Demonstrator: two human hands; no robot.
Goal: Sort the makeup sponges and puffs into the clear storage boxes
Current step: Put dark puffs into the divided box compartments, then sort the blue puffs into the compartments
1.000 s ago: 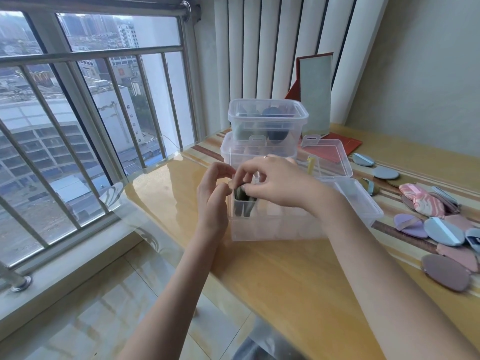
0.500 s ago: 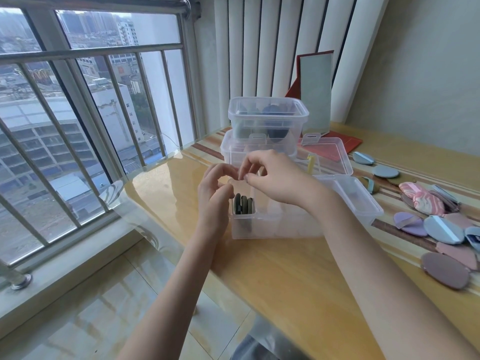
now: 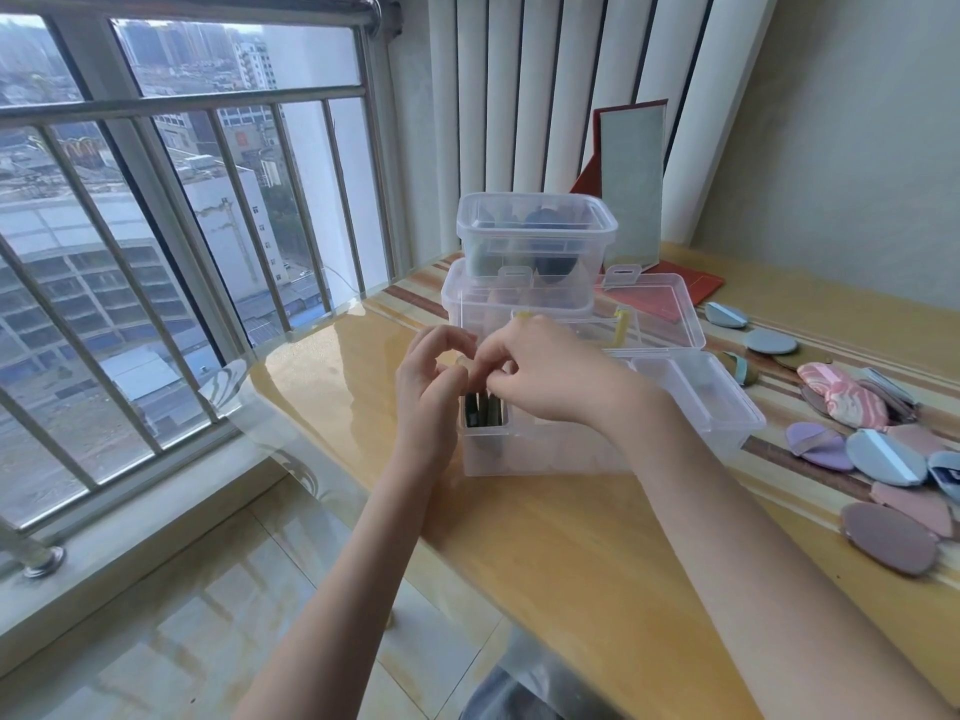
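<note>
Containers, three, clear plastic, on a wooden table (image 3: 571, 553) beside a barred window (image 3: 171, 262). Front storage box (image 3: 691, 407): divided into compartments, hinged lid (image 3: 654, 314) thrown back and lying open behind it; the near-left corner compartment holds several dark puffs (image 3: 484, 409) standing on edge, packed side by side; what the other compartments hold cannot be made out through the walls and the arm. Lower rear box (image 3: 467, 304): just behind the front box, contents blurred, a pinkish shape only faintly visible. Top box (image 3: 535, 236): stacked on the lower rear box, lidless, holding dark rounded sponges whose number cannot be told. Left hand (image 3: 434, 379): at the left outer wall of the front box, fingers curled above the corner compartment, no object visibly gripped. Right hand (image 3: 545, 371): directly over the same compartment, fingertips drawn together in a pinch just above the dark puffs; whether it grasps one cannot be told. Loose puffs (image 3: 883, 454): unsorted, lying flat on the table well to the right of the boxes, in lilac, blue, pink, mauve and a pink marbled pattern, some overlapping. Mirror (image 3: 631, 184) with red backing: upright behind the boxes, against vertical blinds (image 3: 519, 96).
</note>
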